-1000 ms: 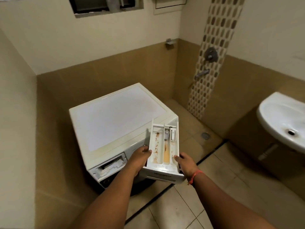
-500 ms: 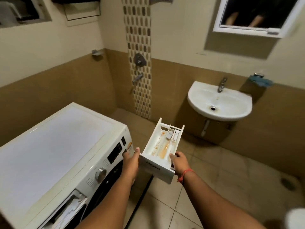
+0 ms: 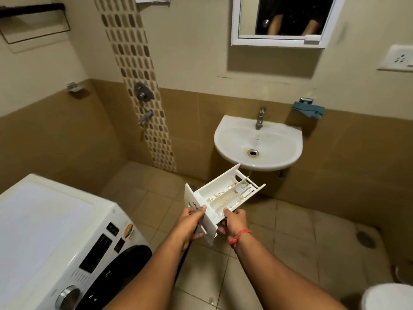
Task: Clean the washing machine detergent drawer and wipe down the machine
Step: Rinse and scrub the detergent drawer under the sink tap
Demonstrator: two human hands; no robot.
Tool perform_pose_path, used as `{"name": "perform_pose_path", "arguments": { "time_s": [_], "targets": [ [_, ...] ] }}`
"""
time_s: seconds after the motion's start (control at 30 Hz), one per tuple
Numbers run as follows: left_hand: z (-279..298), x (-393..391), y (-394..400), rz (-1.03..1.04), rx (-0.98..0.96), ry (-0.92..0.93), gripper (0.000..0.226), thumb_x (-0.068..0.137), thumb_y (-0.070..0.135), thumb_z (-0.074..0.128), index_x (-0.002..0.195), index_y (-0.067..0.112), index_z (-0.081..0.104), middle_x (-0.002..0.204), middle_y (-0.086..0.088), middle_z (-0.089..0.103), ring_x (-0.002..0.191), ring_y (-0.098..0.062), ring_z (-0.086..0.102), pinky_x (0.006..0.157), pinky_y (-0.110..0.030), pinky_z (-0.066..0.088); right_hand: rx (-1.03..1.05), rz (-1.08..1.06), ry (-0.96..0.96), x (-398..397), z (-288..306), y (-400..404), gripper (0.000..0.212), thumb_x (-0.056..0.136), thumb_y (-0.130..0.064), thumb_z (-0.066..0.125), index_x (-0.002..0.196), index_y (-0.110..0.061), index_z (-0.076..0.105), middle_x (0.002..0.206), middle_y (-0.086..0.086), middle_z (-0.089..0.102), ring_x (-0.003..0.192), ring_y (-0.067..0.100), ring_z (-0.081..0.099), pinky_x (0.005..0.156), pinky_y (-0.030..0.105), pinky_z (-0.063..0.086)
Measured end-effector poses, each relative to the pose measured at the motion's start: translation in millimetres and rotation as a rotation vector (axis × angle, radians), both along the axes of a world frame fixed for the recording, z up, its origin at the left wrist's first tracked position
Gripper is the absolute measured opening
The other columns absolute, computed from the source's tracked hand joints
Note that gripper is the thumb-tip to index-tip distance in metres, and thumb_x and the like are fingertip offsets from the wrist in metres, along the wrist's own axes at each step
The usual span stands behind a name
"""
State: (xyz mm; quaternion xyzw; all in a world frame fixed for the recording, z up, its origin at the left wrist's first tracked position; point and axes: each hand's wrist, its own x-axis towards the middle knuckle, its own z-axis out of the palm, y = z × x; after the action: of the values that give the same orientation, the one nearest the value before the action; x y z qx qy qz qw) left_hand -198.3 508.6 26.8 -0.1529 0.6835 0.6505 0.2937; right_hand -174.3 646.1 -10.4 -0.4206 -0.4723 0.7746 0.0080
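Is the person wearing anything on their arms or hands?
Both forearms are bare, with no sleeves showing and no gloves. The left hand has nothing on it: no ring, watch or band that can be seen. The right hand has a thin red-orange thread bracelet tied round its wrist, with a small loose end hanging down. No other markings show.

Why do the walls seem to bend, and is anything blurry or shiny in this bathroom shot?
Head view: the wide-angle lens bows the wall lines and stretches the washing machine at the edge. The detergent drawer looks fairly sharp, with its brownish residue visible. The mirror shows a dark reflection. The sink casts a shadow on the tiles beneath. The light is dim and yellowish, with no harsh glare.
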Motion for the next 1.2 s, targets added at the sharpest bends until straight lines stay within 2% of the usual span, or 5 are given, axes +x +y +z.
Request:
{"name": "perform_pose_path", "arguments": {
  "time_s": [0.17, 0.43, 0.7, 1.0, 1.2],
  "targets": [
    [11.0, -44.7, 81.6, -0.013, -0.007, 0.031, 0.022, 0.097, 0.032, 0.062, 0.107, 0.014, 0.056, 0.091, 0.003, 0.067, 0.08, -0.007, 0.063, 0.058, -0.025, 0.052, -0.057, -0.055, 0.062, -42.9, 5.0, 72.4, 0.028, 0.094, -0.007, 0.057, 0.117, -0.006, 0.041, 0.111, 0.019, 0.065, 0.072, 0.025, 0.071, 0.085, 0.07, 0.047],
    [11.8, -132.5, 176.2, -0.091, -0.083, 0.171, 0.028, 0.092, 0.021, 0.069, 0.114, 0.011, 0.056, 0.1, -0.001, 0.069, 0.081, -0.014, 0.068, 0.058, -0.022, 0.051, -0.134, -0.146, 0.116, -120.4, 6.1, 149.3, 0.032, 0.095, -0.006, 0.056, 0.125, -0.01, 0.046, 0.117, 0.014, 0.067, 0.101, 0.031, 0.068, 0.07, 0.046, 0.06],
    [6.7, -265.3, 243.8, -0.249, -0.194, 0.254, 0.031, 0.09, 0.018, 0.066, 0.118, 0.01, 0.056, 0.115, -0.011, 0.066, 0.099, -0.029, 0.067, 0.089, -0.047, 0.057, -0.111, -0.135, 0.092, -219.8, 17.7, 213.7, 0.026, 0.097, -0.009, 0.055, 0.123, -0.005, 0.052, 0.113, 0.017, 0.068, 0.094, 0.027, 0.07, 0.066, 0.034, 0.058],
    [-10.5, -385.5, 299.4, -0.415, -0.275, 0.191, 0.044, 0.095, 0.025, 0.061, 0.135, 0.012, 0.049, 0.116, -0.01, 0.061, 0.091, -0.029, 0.064, 0.061, -0.031, 0.052, -0.108, -0.044, -0.02, -279.5, 16.4, 275.0, 0.024, 0.095, -0.009, 0.057, 0.119, -0.006, 0.057, 0.12, 0.011, 0.06, 0.106, 0.032, 0.064, 0.081, 0.038, 0.057],
    [-35.6, -416.8, 330.8, -0.452, -0.307, 0.138, 0.04, 0.094, 0.022, 0.061, 0.131, 0.012, 0.051, 0.119, -0.01, 0.061, 0.1, -0.03, 0.062, 0.08, -0.039, 0.056, -0.028, 0.167, -0.201, -292.1, -2.8, 329.3, 0.017, 0.098, -0.022, 0.055, 0.107, -0.009, 0.06, 0.116, 0.013, 0.066, 0.106, 0.03, 0.065, 0.089, 0.047, 0.056]
  ]
}}
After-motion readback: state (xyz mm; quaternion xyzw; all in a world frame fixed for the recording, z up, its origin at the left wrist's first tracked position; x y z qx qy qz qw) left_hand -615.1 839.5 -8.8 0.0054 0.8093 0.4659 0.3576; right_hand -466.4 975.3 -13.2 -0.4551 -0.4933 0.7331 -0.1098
